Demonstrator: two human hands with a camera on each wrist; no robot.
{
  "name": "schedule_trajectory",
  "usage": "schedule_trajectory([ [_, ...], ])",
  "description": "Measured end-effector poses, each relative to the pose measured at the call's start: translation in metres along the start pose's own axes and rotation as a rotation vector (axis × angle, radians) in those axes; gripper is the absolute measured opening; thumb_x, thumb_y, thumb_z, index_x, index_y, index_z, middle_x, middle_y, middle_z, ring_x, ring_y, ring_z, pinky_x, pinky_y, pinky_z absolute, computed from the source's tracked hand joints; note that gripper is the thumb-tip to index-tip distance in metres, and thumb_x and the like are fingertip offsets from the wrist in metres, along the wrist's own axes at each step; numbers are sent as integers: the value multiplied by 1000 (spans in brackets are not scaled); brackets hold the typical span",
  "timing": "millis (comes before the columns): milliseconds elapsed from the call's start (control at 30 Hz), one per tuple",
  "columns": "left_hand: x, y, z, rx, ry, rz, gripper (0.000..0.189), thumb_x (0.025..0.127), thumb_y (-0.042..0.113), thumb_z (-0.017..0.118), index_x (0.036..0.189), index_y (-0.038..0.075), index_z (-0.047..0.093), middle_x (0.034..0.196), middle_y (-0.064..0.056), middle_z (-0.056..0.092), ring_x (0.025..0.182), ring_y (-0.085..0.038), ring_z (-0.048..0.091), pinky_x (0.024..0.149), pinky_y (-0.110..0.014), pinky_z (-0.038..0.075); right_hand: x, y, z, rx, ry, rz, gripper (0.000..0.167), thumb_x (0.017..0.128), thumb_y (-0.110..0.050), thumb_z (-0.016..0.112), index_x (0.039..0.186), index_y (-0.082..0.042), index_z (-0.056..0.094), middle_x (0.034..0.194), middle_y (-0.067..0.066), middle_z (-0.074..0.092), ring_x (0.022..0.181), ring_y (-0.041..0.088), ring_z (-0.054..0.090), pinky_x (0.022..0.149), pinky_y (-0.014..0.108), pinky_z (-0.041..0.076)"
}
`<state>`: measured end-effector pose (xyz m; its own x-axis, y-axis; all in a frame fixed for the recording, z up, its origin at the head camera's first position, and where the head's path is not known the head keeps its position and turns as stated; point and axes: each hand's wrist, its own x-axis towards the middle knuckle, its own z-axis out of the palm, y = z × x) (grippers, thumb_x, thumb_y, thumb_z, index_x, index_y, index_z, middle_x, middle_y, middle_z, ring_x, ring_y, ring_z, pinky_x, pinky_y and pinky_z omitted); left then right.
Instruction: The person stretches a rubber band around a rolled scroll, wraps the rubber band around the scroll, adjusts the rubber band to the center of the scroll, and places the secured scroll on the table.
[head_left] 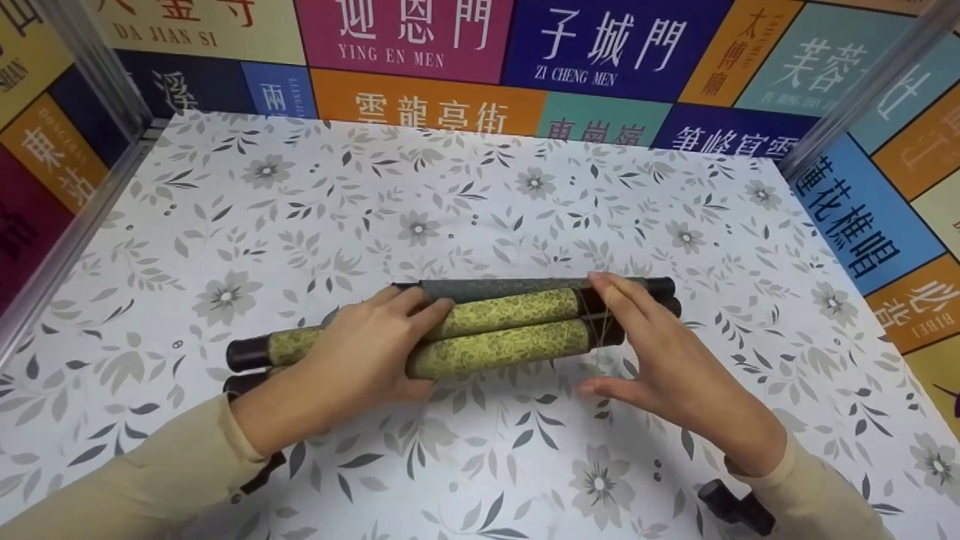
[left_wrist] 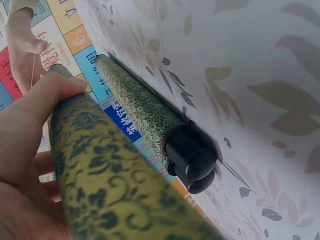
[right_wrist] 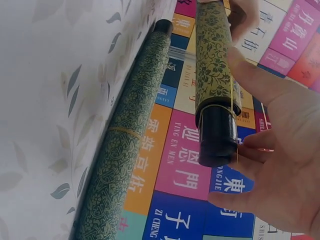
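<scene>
Two yellow-green scrolls (head_left: 510,349) with dark end knobs lie side by side, held near the middle by my left hand (head_left: 367,341). In the left wrist view its thumb curls over a yellow-green scroll (left_wrist: 100,165). At their right ends, my right hand (head_left: 656,345) has its fingers and thumb spread apart. A thin elastic band (right_wrist: 217,106) loops round the dark scroll end (right_wrist: 217,135), with strands stretched to the right fingers. Behind lie grey-green scrolls (head_left: 487,289), one circled by a similar band (right_wrist: 125,131); they rest on the cloth.
A white cloth with grey flowers (head_left: 420,225) covers the table. Dark knobs (head_left: 735,506) show beneath the right sleeve, and another dark knob (head_left: 262,472) beside the left sleeve. Colourful panels with lettering (head_left: 420,34) stand along the back and sides.
</scene>
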<state>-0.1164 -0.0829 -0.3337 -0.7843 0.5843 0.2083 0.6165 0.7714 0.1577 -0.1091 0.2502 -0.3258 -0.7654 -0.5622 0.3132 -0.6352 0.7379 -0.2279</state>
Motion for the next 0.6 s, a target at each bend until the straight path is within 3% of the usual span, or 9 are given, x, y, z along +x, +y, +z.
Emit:
schedule_trajectory([
  [167, 1, 1, -3, -12, 4, -9, 93, 63, 43, 88, 143, 10, 52, 135, -12, 61, 115, -30, 61, 89, -45, 59, 1, -2, -3, 62, 17, 66, 114, 65, -31, 90, 157, -11, 25, 160, 9, 34, 143, 30, 41, 117, 36, 37],
  [300, 2, 0, -3, -18, 11, -6, 93, 63, 41, 89, 143, 11, 51, 136, -11, 61, 116, -29, 61, 92, -44, 58, 0, -4, -5, 110, -33, 136, 113, 67, -29, 90, 158, -13, 24, 162, 7, 28, 144, 32, 39, 112, 46, 42],
  [433, 2, 1, -2, -22, 48, -16, 91, 63, 40, 89, 142, 11, 53, 132, -9, 62, 111, -28, 62, 87, -43, 59, 1, -6, -7, 155, -58, 223, 114, 69, -34, 88, 159, -16, 20, 165, 9, 22, 145, 37, 35, 115, 57, 37],
  [500, 2, 2, -2, -17, 71, -18, 90, 63, 40, 89, 140, 11, 55, 130, -8, 63, 109, -27, 62, 84, -41, 60, 2, -8, -9, 179, -55, 277, 112, 71, -37, 86, 159, -15, 19, 164, 13, 23, 143, 39, 38, 116, 58, 35],
  [600, 1, 5, -1, -9, 101, -20, 88, 62, 39, 90, 138, 10, 56, 129, -8, 64, 108, -28, 63, 83, -42, 60, 3, -12, -12, 198, -47, 368, 108, 75, -44, 81, 158, -13, 19, 160, 17, 31, 133, 38, 50, 107, 53, 47],
])
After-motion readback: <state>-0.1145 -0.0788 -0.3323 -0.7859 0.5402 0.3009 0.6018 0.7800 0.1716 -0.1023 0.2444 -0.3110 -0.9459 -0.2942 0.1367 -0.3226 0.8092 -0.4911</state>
